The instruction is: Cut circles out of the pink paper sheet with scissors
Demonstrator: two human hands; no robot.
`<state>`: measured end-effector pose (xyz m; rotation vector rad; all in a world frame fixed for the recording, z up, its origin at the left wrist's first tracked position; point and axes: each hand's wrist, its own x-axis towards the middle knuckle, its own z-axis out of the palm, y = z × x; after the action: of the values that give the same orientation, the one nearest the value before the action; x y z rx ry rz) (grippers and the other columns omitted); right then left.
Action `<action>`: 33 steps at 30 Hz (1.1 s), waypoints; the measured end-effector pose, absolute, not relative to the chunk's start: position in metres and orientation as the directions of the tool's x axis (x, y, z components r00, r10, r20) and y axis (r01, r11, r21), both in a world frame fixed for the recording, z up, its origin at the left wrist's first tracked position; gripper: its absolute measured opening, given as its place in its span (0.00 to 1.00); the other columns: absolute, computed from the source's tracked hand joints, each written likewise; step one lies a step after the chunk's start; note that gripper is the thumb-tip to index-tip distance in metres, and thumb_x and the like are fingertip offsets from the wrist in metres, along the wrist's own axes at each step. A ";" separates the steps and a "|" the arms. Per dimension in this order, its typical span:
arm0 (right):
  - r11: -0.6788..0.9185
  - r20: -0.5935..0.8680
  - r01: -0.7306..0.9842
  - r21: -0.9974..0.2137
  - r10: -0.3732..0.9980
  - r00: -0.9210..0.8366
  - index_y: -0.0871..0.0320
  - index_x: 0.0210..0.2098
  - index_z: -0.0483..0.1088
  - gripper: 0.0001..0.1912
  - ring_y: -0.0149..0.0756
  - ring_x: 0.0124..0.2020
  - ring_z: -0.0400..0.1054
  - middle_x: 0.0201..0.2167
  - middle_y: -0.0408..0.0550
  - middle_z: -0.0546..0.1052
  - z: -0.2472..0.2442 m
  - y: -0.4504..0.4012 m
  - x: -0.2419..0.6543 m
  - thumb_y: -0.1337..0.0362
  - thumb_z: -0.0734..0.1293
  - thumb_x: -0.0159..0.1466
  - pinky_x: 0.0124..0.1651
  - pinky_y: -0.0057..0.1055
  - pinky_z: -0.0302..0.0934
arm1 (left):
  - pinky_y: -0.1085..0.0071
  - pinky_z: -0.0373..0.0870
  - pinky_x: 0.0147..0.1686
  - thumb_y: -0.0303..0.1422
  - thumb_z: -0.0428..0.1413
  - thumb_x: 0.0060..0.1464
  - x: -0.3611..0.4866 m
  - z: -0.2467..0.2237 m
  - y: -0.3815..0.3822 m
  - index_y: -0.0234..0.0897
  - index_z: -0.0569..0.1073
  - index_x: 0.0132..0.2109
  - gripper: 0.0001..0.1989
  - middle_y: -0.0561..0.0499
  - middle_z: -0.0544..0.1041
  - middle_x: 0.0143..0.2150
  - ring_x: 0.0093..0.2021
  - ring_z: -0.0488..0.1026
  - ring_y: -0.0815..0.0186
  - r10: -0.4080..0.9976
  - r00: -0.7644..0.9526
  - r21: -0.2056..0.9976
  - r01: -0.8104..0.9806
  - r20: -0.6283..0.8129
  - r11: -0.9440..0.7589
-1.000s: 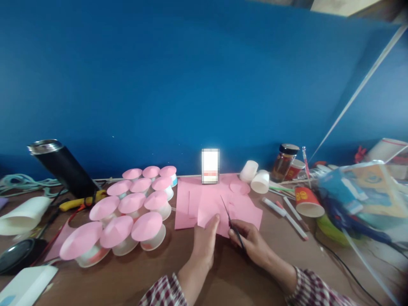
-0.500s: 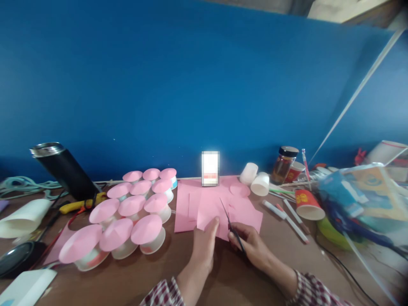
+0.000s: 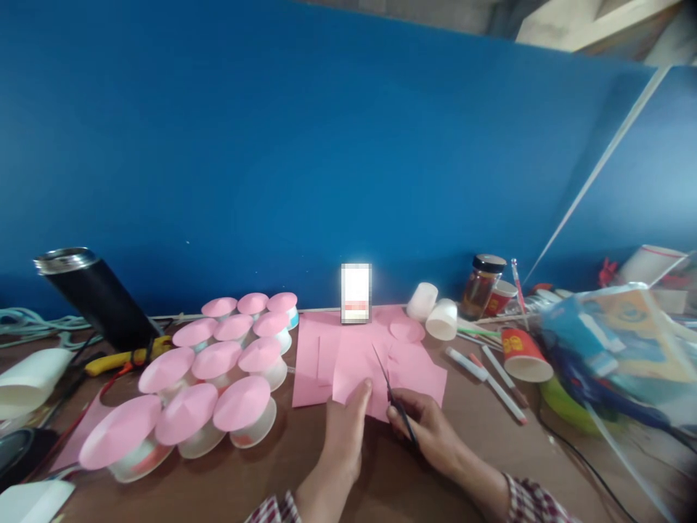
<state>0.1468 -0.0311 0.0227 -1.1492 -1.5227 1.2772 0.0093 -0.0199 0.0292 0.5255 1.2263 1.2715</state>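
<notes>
Between thumb and fingers, my left hand (image 3: pixel 347 421) grips the near edge of a pink paper sheet (image 3: pixel 351 367). My right hand (image 3: pixel 425 420) is closed round a pair of dark scissors (image 3: pixel 401 410), whose blades point away from me over the paper. Whether the blades are cutting the sheet is hard to tell. More pink paper (image 3: pixel 306 363) lies flat beneath, and a pink paper circle (image 3: pixel 407 330) rests at its far right. To the left stand several paper cups topped with pink paper cones (image 3: pixel 242 403).
A black flask (image 3: pixel 103 298) and yellow-handled pliers (image 3: pixel 123 359) lie at the left. White cups (image 3: pixel 442 319), marker pens (image 3: pixel 498 385), a lidded jar (image 3: pixel 482 287) and a red cup (image 3: pixel 523 356) stand or lie right. A blue wall (image 3: pixel 327 160) closes the back.
The view has shifted slightly, so the cups at left appear lower and further left. Both hands keep their grip on the paper and scissors, with hardly any movement.
</notes>
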 end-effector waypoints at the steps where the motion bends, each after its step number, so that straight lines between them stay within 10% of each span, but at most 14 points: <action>1: 0.071 0.036 0.133 -0.989 0.968 -0.248 0.60 0.23 0.63 0.18 0.26 0.20 0.53 0.17 0.38 0.61 0.023 -0.031 0.147 0.53 0.70 0.57 0.22 0.23 0.47 | 0.62 0.73 0.38 0.40 0.65 0.40 0.009 0.031 -0.020 0.25 0.76 0.40 0.23 0.38 0.79 0.35 0.39 0.76 0.52 0.905 -0.164 0.857 -0.423 -0.392 0.295; 33: 0.094 0.042 0.196 -0.976 0.966 -0.256 0.61 0.26 0.65 0.18 0.27 0.21 0.53 0.19 0.39 0.62 0.021 -0.030 0.148 0.51 0.66 0.60 0.22 0.23 0.47 | 0.63 0.73 0.36 0.40 0.65 0.39 0.010 0.025 -0.022 0.27 0.76 0.38 0.22 0.39 0.79 0.33 0.37 0.77 0.54 0.929 -0.139 0.841 -0.485 -0.343 0.238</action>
<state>0.1479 -0.0305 0.0205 -1.1781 -1.5854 1.2344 0.0098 -0.0215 0.0253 0.5222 1.1275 1.3227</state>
